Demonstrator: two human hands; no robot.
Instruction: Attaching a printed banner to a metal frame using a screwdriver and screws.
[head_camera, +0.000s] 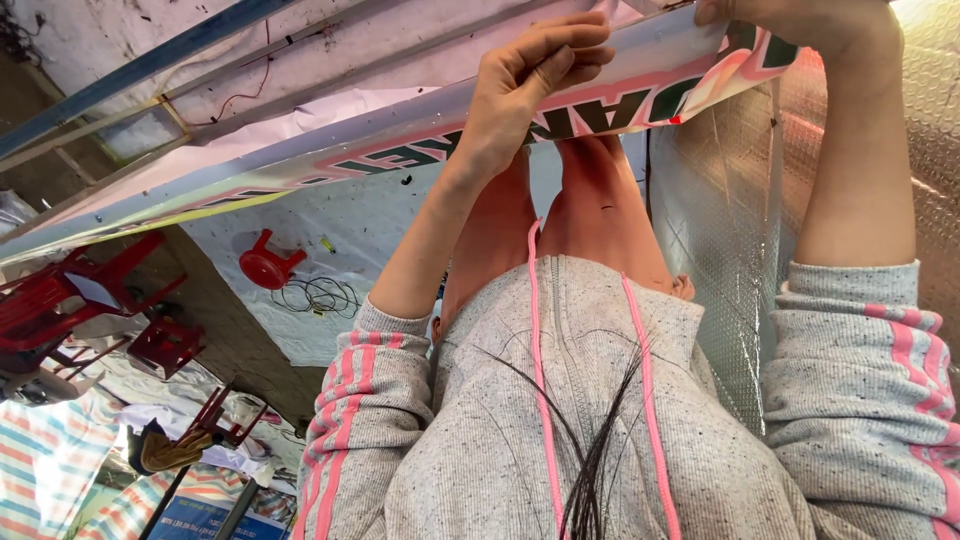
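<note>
Overhead, both hands are pinching a long printed banner (300, 165) — the left hand (525, 90) clamped mid-strip, the right hand (800, 20) gripping its end beside foil sheeting (720, 230).

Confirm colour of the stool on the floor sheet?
Red stool, tipped on the white sheet; head view shows it.

Long printed banner strip (400, 150), slanting, partly curled
</note>
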